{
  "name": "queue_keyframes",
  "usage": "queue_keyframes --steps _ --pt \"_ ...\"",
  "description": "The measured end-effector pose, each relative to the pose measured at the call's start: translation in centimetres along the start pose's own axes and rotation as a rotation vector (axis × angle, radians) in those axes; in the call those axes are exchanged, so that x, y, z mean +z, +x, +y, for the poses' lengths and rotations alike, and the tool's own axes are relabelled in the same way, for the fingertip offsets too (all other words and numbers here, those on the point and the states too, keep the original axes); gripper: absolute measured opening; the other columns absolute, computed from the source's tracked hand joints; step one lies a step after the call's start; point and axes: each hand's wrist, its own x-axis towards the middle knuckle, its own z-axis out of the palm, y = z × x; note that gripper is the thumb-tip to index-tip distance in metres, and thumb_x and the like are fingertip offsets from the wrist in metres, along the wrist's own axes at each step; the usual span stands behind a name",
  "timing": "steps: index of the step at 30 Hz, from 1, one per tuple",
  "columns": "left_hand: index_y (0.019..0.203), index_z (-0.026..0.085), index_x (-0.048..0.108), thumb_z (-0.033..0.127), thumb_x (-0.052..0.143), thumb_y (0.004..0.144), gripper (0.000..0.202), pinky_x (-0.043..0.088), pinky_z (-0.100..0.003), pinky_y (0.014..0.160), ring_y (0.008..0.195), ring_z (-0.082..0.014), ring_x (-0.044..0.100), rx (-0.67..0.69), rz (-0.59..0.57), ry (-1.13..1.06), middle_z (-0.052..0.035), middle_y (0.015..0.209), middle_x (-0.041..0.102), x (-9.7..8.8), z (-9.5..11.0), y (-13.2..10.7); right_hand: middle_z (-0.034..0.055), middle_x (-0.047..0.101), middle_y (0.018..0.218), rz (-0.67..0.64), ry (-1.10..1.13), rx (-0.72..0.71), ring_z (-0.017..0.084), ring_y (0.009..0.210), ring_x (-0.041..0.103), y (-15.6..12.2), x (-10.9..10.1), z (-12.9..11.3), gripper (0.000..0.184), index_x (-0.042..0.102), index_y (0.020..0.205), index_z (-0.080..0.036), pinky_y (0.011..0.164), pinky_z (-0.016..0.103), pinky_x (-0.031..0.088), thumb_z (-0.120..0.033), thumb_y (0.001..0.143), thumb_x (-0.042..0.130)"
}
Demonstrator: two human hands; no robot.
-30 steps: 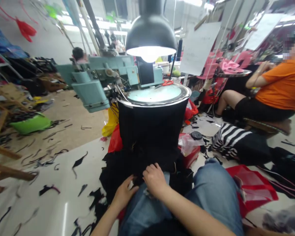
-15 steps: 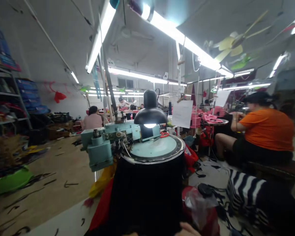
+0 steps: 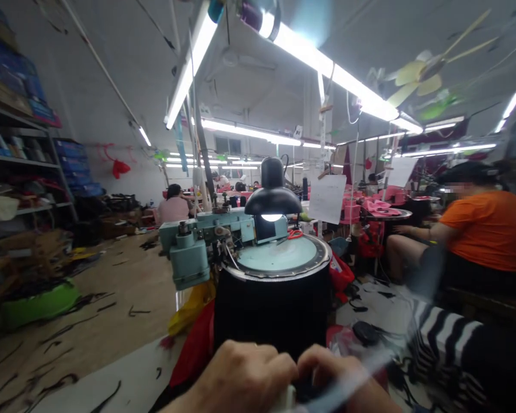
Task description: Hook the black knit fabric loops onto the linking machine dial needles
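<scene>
My left hand (image 3: 247, 373) is closed, knuckles up, low in the view. Close beside it my right hand (image 3: 337, 370) has its fingers curled in. A small pale piece (image 3: 289, 398) shows under the left fingers; its kind is not clear. A blurred see-through streak (image 3: 361, 370) crosses in front of the right hand. Beyond both hands stands a teal dial linking machine (image 3: 191, 261) with a round plate (image 3: 279, 256) ringed by fine points. Black cloth (image 3: 270, 312) hangs from its rim. A black lamp (image 3: 273, 198) hangs over the plate, and red-handled scissors (image 3: 295, 234) lie at its far edge.
A person in an orange shirt (image 3: 494, 229) sits at the right beside striped fabric (image 3: 447, 327). A green basin (image 3: 40, 304) and dark scraps lie on the floor at left. A paper sheet (image 3: 327, 198) hangs behind the plate. Red cloth (image 3: 195, 350) drapes at the near left.
Both hands have risen into view from the bottom edge. The whole scene has shifted slightly right. The orange-shirted person's arm has lowered.
</scene>
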Motion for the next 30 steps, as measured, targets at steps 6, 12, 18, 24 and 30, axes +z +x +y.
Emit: queue_keyframes --steps 6,12,18,24,30 --pt "0.087 0.023 0.065 0.003 0.056 0.074 0.026 0.041 -0.021 0.055 0.062 -0.0136 0.067 -0.229 -0.147 -0.044 0.0035 0.073 0.071 -1.4 -1.0 0.5 -0.0008 0.067 0.079 -0.030 0.130 0.103 0.013 0.068 0.059 1.9 -1.7 -3.1 0.019 0.066 0.089 -0.019 0.059 0.020 0.041 -0.016 0.070 0.067" --pt "0.081 0.021 0.067 0.008 0.058 0.074 0.017 0.041 -0.020 0.053 0.057 -0.0132 0.065 -0.265 -0.129 -0.070 0.0026 0.068 0.071 -0.6 -4.1 -0.5 -0.0015 0.068 0.077 0.140 0.123 -0.005 0.013 0.071 0.064 4.3 0.0 -1.7 0.019 0.069 0.080 -0.021 0.063 0.018 0.047 -0.006 0.080 0.056" --pt "0.092 0.022 0.073 0.010 0.054 0.082 0.025 0.050 -0.023 0.064 0.072 -0.0154 0.069 -0.218 0.010 -0.097 -0.0019 0.082 0.074 -0.1 -8.7 -1.0 -0.0053 0.073 0.081 0.136 0.071 -0.080 0.011 0.070 0.070 6.5 0.6 -1.3 0.030 0.070 0.105 -0.028 0.063 0.016 0.052 -0.008 0.083 0.062" --pt "0.097 0.019 0.074 0.011 0.055 0.089 0.022 0.055 -0.021 0.069 0.077 -0.0134 0.070 -0.100 0.110 -0.139 -0.0039 0.088 0.075 -0.2 -11.9 -0.1 -0.0004 0.075 0.085 0.275 0.068 -0.098 0.015 0.074 0.073 9.1 1.4 -1.4 0.026 0.070 0.113 -0.026 0.065 0.020 0.057 -0.017 0.090 0.061" --pt "0.097 0.015 0.070 0.008 0.059 0.089 0.015 0.056 -0.024 0.076 0.084 -0.0149 0.067 0.008 0.292 -0.100 -0.0074 0.092 0.071 1.5 -13.8 0.3 0.0010 0.077 0.078 0.525 -0.105 -0.155 0.017 0.063 0.073 11.6 4.2 -1.0 0.023 0.073 0.102 -0.022 0.063 0.023 0.055 -0.015 0.083 0.063"
